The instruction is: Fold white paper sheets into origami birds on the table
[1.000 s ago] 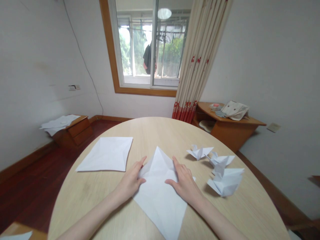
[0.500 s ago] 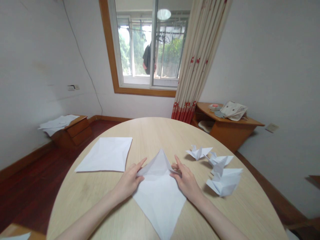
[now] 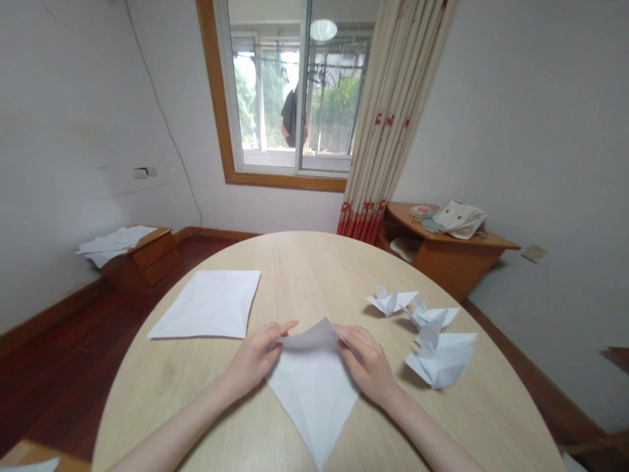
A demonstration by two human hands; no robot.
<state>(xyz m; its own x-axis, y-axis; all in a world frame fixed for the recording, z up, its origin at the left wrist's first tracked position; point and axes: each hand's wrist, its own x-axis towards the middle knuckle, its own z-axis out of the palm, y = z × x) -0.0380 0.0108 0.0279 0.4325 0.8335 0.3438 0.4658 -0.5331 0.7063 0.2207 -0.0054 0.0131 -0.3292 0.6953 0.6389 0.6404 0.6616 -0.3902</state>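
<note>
A white sheet of paper (image 3: pixel 314 387) lies point-down on the round wooden table (image 3: pixel 304 269) in front of me. Its far flap is lifted and curls back toward me. My left hand (image 3: pixel 258 357) pinches the flap's left edge, index finger stretched along it. My right hand (image 3: pixel 368 364) pinches the right edge, fingers curled over the paper. Both hands rest on the sheet's sides.
A flat creased white sheet (image 3: pixel 209 305) lies to the left. Folded paper figures (image 3: pixel 439 357) and a smaller one (image 3: pixel 390 300) sit at the right. A corner desk (image 3: pixel 442 252) with a bag, a low cabinet (image 3: pixel 142 252) with papers, a window and a curtain stand beyond.
The paper's far point, flat a second ago, has been lifted and folded toward me. Both hands slid inward and closed on its edges.
</note>
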